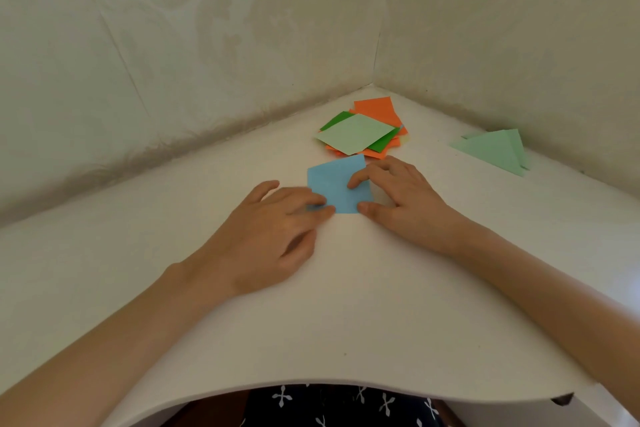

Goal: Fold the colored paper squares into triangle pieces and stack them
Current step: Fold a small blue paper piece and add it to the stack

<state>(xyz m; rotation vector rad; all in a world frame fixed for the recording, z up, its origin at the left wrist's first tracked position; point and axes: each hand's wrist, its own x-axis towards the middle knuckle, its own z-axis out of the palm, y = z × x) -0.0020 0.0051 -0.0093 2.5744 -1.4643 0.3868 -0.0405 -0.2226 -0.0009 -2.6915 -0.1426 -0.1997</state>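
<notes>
Paper lies loose across your white corner desk, with no tray or box in view. Your left hand lies nearly flat, your right hand half-curled, neither gripping anything. Beyond sit the loose pile of orange and green paper squares and, by the right wall, pale green folded paper triangles. Under both hands lies the light blue paper square, pressed flat; lift a corner carelessly and it may slide, skewing the crease.
</notes>
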